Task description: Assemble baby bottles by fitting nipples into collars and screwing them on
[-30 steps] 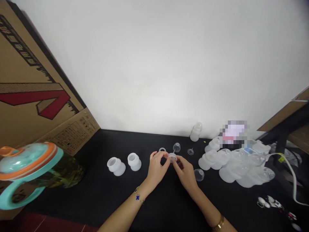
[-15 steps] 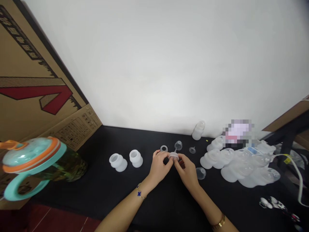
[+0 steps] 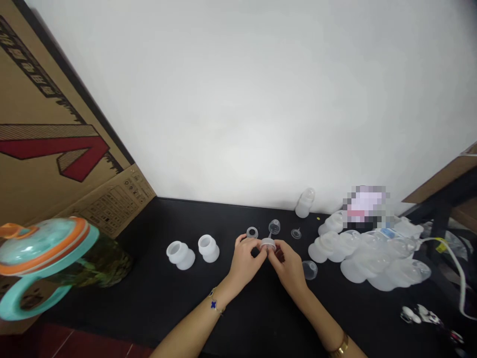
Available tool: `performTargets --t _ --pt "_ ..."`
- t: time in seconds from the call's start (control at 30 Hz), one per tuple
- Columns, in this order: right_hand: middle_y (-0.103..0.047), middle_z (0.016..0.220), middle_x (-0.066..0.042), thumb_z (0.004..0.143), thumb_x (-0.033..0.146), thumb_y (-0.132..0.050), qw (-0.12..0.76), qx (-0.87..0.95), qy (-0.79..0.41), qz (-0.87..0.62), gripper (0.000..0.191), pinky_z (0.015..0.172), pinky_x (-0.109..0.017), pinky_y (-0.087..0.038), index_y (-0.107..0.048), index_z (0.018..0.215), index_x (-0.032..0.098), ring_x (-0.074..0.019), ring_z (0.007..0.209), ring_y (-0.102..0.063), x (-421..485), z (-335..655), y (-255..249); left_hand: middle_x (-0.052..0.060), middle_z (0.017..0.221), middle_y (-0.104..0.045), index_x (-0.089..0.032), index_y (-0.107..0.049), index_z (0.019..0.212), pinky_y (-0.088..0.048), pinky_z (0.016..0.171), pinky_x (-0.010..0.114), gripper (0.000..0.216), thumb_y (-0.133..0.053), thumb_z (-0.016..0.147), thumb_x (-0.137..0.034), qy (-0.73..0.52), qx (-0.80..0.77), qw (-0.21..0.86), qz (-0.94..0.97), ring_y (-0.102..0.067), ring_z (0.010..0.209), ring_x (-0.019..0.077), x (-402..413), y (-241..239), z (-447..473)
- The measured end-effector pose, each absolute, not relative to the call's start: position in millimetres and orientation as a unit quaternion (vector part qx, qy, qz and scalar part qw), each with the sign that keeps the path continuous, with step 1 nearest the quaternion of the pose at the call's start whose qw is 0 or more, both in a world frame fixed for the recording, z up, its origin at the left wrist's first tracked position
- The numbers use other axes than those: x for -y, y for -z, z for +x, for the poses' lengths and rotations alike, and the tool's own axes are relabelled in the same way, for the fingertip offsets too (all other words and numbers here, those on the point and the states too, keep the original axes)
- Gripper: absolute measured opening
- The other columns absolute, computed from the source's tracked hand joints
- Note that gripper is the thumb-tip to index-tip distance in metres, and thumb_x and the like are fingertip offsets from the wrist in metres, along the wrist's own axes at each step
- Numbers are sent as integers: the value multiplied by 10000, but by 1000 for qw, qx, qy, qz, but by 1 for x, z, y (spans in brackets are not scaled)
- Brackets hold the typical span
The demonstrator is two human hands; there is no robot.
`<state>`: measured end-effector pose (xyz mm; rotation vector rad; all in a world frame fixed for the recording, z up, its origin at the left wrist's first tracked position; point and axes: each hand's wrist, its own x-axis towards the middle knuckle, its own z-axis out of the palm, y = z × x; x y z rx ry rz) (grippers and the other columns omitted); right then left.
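Note:
My left hand (image 3: 244, 258) and my right hand (image 3: 286, 263) meet over the black table, both closed on the rim of a white bottle collar ring (image 3: 268, 243). A clear nipple tip rises from the ring's top. Just behind stands a clear dome cap (image 3: 274, 226). A translucent ring (image 3: 252, 232) lies by my left fingertips. Near my right hand are another clear cap (image 3: 309, 269) and a clear nipple (image 3: 296, 233) lying on the table. Two white open-necked bottles (image 3: 181, 255) stand to the left of my hands. My fingers hide the ring's underside.
A capped bottle (image 3: 305, 203) stands by the wall. Several assembled bottles (image 3: 372, 256) are heaped at right, with a white cable (image 3: 460, 278) beyond. A turquoise-lidded jug (image 3: 55, 253) and a cardboard box (image 3: 55, 124) stand at left. A keychain-like trinket (image 3: 423, 314) lies front right.
Both hands keep their grip on the collar ring and have barely moved. The whole view has shifted slightly, with the table things appearing a little lower.

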<state>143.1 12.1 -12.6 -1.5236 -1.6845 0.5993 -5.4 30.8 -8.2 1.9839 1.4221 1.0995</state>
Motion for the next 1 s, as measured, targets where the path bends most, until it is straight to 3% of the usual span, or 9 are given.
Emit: performTargets --t 0.43,1.0 --pt "-667 756 -3 929 416 -484 352 697 -167 -603 231 565 -249 -412 -619 900 231 -157 617 -611 -12 144 17 -47 667 -638 -210 -505 636 -360 1036 450 238 -549 868 -242 -394 -520 207 729 -618 697 154 -28 8 -3" --pt "-620 715 14 938 396 -471 335 703 -169 -604 224 568 -248 -375 -587 849 226 -149 606 -573 -12 146 17 -62 624 -576 -198 -495 629 -349 1019 411 270 -542 891 -242 -405 -513 209 728 -562 644 125 -28 12 -2"
